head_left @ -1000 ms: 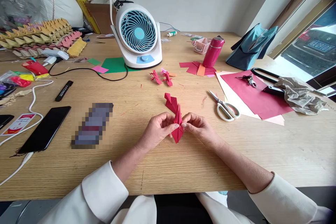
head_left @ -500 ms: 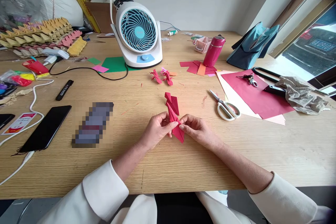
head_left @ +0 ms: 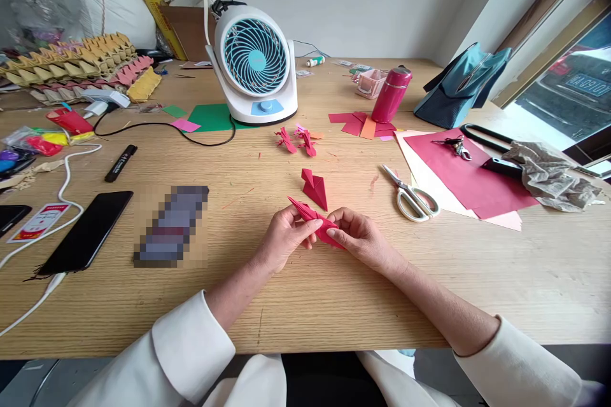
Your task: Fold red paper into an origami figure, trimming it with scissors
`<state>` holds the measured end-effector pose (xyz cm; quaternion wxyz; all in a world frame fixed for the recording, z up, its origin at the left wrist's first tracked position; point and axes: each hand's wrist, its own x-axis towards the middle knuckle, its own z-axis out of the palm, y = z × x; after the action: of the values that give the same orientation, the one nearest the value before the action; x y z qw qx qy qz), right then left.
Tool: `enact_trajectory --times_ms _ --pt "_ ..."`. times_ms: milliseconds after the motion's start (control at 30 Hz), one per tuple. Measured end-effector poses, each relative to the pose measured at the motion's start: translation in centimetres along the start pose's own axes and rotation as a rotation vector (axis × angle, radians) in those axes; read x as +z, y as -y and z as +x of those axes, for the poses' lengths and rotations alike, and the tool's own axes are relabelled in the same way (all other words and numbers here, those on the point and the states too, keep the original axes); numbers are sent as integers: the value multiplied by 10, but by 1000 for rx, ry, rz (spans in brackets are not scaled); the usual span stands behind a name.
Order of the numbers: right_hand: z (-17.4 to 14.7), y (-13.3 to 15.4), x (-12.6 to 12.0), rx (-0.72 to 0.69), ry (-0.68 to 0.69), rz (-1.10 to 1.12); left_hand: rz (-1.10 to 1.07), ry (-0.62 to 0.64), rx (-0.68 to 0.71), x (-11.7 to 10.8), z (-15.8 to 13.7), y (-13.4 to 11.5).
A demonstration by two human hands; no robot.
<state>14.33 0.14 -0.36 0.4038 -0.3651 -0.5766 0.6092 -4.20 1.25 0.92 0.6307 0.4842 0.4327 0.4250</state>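
"Red paper (head_left: pixel 306 210), creased into a long narrow piece, is being held in front of the person, over the surface (head_left: pixel 305 311). Whether the surface is being touched by it cannot be told."

"By which hand is it being gripped?"

"By both. Its middle is being pinched by the left hand (head_left: pixel 286 236), thumb above and fingers beneath. Its near right end is being pinched by the right hand (head_left: pixel 361 235) and is partly being covered."

"How far is the folding being carried?"

"Many folds are already being shown: a slim, layered point is being aimed toward the far left. By judgement, a middle stage is being seen, since the body is being pressed between the fingertips and no spread-out form is being displayed."

"Is anything more complete being shown?"

"Apparently so. Two small red figures (head_left: pixel 287 140) are being displayed farther back, near the fan (head_left: pixel 258 60), though their details are being lost at that size. Another folded red piece (head_left: pixel 316 189) is being left just beyond the hands, touched by neither; it seems to be waiting at a plainer stage."

"What is being left undone?"

"Shaping of the held piece, as judged here. Meanwhile, the scissors (head_left: pixel 411 196) are being left unused at the right."
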Motion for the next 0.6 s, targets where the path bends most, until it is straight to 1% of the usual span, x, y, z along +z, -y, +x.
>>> enact_trajectory --times_ms 133,267,367,467,533,600 --pt "-1 0 1 33 -36 -54 16 -8 23 3 -1 3" --pt "-2 -1 4 16 -61 -118 25 7 33 4 -2 3" --pt "-4 -2 6 3 -51 -154 60 37 94 4 -2 3" --pt "-5 -1 5 -10 -38 -151 162 58 194 1 -1 3" --pt "-5 1 3 -31 -49 -140 265 39 250 -1 0 3" --pt "-5 2 -1 -60 -90 -138 365 4 286 -3 -1 1"
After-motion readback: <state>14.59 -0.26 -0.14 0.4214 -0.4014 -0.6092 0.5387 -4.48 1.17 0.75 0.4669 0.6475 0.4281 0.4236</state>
